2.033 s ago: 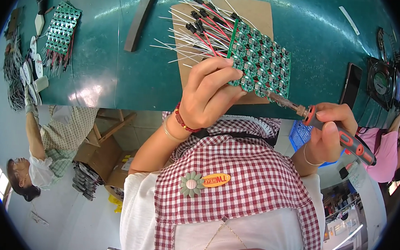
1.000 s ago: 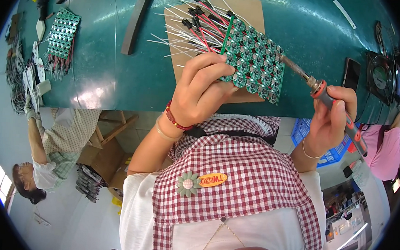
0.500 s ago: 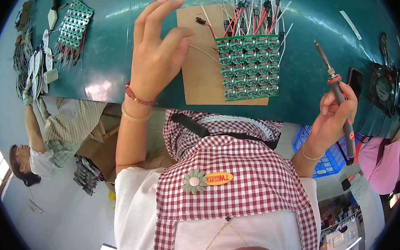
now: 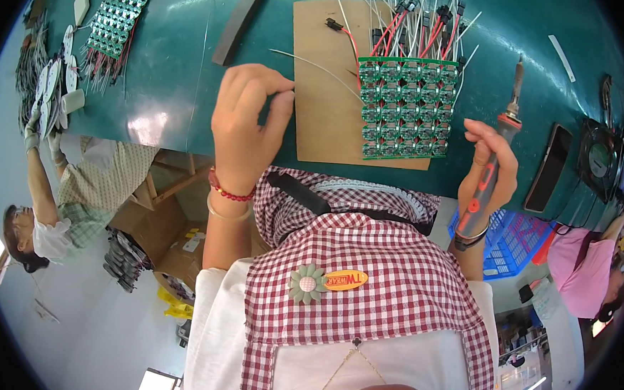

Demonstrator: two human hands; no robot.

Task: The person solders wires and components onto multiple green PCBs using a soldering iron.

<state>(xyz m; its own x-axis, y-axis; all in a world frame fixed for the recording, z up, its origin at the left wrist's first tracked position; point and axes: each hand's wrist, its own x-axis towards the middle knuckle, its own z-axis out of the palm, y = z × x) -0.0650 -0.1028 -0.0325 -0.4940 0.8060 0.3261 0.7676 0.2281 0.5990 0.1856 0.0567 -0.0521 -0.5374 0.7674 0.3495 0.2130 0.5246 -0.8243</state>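
Observation:
A green panel of small circuit boards [image 4: 406,109] lies on a brown cardboard sheet [image 4: 323,135]. White and red wires with black connectors [image 4: 444,16] spread from its far edge. One thin white wire [image 4: 313,63] curves out leftward over the cardboard. My left hand [image 4: 249,120] is at the cardboard's left edge, thumb and forefinger pinched together; anything between the tips is too small to make out. To the right of the panel, my right hand [image 4: 491,167] grips a soldering iron [image 4: 485,184] by its grey and red handle. Its tip points away from me, apart from the boards.
A dark grey bar [image 4: 242,20] lies beyond my left hand. Another board panel [image 4: 115,22] sits at far left, near a co-worker's gloved hands [image 4: 32,135]. On the right are a phone [image 4: 548,168], a black fan-like device [image 4: 600,159] and a white strip [image 4: 562,59].
My left hand has moved nearer to me, its spread fingers drawing into a pinch. My right hand has shifted left with the soldering iron, now more upright. The view has shifted slightly.

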